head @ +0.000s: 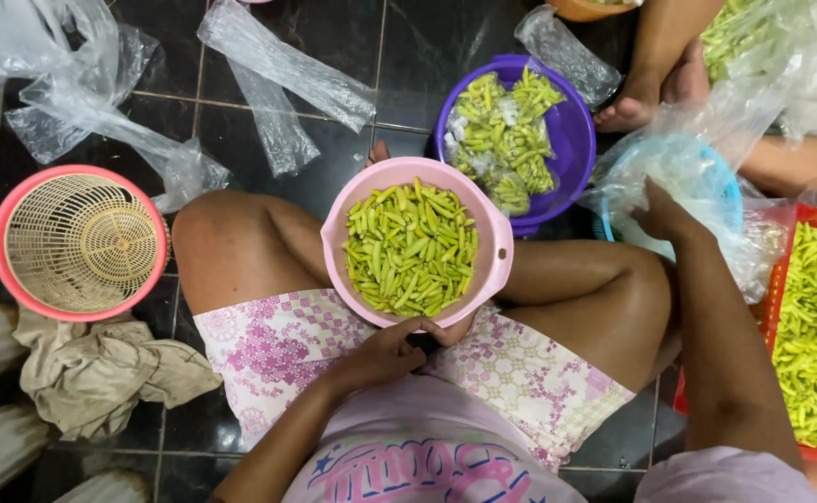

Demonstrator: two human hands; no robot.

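Note:
A pink bowl (497,244) full of green chilli peppers (410,250) rests on my crossed legs. My left hand (385,352) grips the bowl's near rim, thumb over the edge. My right hand (661,212) reaches out to the right, its fingers in a clear plastic bag (706,182) that lies over a blue basket; what the fingers hold is hidden. A purple bowl (571,140) just beyond the pink one holds small clear packets of green chillies.
A red crate (813,216) of loose green chillies stands at the right. A cream basket inside a pink basin (78,242) sits at the left, with a crumpled cloth (101,368) below it. Empty clear bags (283,70) lie on the dark tiled floor. Another person's foot (646,98) rests at the top right.

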